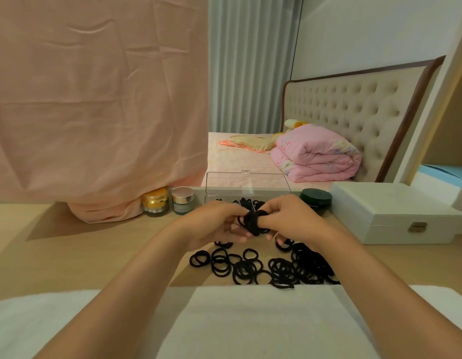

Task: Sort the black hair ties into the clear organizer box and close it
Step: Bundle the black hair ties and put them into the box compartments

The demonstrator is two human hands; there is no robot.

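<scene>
Two hands meet above the counter (pixel 95 255): the left hand (pixel 217 225) and right hand (pixel 289 221) both curl their fingers (pixel 235 239) round a bundle of black hair ties (pixel 254 223). Many loose ties (pixel 276 268) lie scattered on the counter beneath them. Just behind stands the clear organizer box (pixel 214 198), lid (pixel 248 180) raised, some ties inside.

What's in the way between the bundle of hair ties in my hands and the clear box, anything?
Nothing visible. The left hand and right hand hold the bundle of hair ties just in front of the clear organizer box, whose lid stands open behind it. The hands hide part of the box.
</scene>
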